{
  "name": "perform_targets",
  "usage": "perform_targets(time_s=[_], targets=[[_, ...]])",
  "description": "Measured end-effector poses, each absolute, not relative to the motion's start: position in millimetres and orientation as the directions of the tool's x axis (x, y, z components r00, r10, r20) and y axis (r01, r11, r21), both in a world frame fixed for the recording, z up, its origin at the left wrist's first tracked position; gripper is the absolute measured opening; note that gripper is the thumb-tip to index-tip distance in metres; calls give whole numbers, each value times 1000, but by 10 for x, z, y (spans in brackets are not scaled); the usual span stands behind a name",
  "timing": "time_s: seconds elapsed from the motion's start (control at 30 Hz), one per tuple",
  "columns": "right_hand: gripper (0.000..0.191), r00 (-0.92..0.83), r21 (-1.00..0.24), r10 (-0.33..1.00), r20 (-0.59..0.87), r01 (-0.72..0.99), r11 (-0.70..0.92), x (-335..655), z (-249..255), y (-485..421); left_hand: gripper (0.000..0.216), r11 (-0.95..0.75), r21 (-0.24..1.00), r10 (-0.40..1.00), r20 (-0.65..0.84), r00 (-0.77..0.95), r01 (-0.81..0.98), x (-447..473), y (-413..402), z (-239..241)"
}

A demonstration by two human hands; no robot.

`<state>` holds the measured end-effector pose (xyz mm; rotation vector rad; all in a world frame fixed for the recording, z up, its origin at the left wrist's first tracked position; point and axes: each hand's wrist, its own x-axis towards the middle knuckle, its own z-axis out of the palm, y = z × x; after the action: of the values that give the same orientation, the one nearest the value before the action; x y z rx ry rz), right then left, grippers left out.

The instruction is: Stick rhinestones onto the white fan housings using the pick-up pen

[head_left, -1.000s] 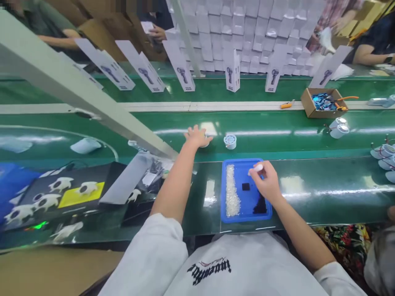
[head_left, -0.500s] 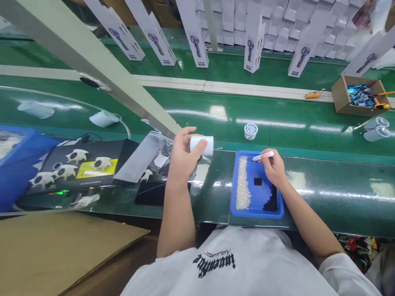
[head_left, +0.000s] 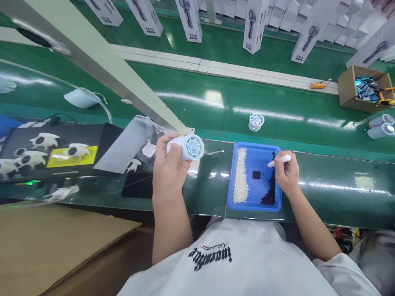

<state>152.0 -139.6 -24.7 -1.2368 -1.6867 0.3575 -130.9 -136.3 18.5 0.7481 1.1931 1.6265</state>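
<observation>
Wrapped around a white cylindrical fan housing [head_left: 177, 147], my left hand [head_left: 168, 172] is closed, and the housing's spoked round end faces right with wires trailing from it. My right hand [head_left: 287, 173] pinches a white pen-shaped tool [head_left: 280, 160] above the right side of a blue tray [head_left: 254, 207]. The tool's tip points left, over the tray floor. Inside the tray, small whitish pieces [head_left: 240, 181] lie in a strip along the left. Small black pieces [head_left: 270, 192] are heaped along the right, and a black square [head_left: 256, 175] rests in the middle.
Another fan housing [head_left: 256, 121] stands on the green surface beyond the tray. A cardboard box [head_left: 353, 92] holds shiny blue parts at the far right. At left are a slanted metal post [head_left: 123, 78], a plastic bag [head_left: 123, 146] and white shell parts [head_left: 45, 140].
My left hand has turned the housing so its spoked end shows. My right hand has moved the pen-shaped tool from the tray's upper middle to the black pieces' side. The view has shifted.
</observation>
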Motion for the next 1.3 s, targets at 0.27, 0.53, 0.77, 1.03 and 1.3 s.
perform_targets(time_s=[0.27,0.53,0.77,1.03,1.3], targets=[[23,-32,-653,830,557,600,462,1496,-339,-1605,47,-28,923,948,-97,-302,-383,-1218,-1364,99],[20,-106,-614,852,512,649,450,1532,-344,-1595,46,-26,922,937,-113,-332,-387,-1235,-1393,72],[14,-201,-579,822,533,621,527,1492,-253,-1592,44,-19,879,934,-155,-323,-477,-1126,-1367,-33],[18,-24,-697,752,658,358,621,1225,58,-1755,48,157,827,963,-248,-101,-540,-656,-1394,67],[15,-1,-755,780,626,250,606,1131,138,-1796,54,163,826,968,-239,-73,-540,-502,-1459,183]])
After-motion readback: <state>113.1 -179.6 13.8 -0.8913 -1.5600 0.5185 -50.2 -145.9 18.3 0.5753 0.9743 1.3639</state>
